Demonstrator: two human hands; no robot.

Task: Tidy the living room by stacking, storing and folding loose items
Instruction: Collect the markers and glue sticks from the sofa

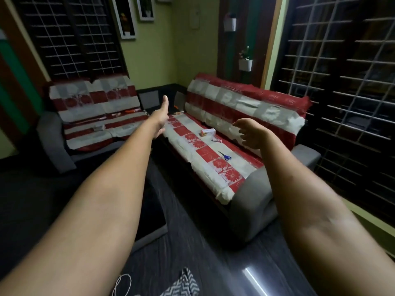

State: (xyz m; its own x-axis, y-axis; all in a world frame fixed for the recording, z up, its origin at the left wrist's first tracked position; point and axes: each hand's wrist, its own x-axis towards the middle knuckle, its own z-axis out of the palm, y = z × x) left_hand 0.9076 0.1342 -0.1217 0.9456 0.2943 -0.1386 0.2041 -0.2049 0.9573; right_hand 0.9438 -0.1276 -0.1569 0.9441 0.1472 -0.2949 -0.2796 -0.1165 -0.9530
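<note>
Both my arms stretch forward over the floor toward two sofas with red and white covers. My left hand (161, 116) is held edge-on with the thumb up, and it holds nothing. My right hand (251, 132) hangs over the right sofa (215, 165) with loosely spread fingers, empty too. On that sofa's seat lie blue-handled scissors (225, 155), a small white and orange box (207, 132) and a small tube (217, 139). The left sofa (100, 120) carries a few small items, among them a pale packet (98, 127) and an orange object (130, 111).
A dark low table (149, 218) stands under my left forearm. A grey corner unit (159, 97) sits between the sofas. Barred windows line the left and right walls. A zigzag-patterned cloth (183, 283) and a white cord (121, 283) show at the bottom edge.
</note>
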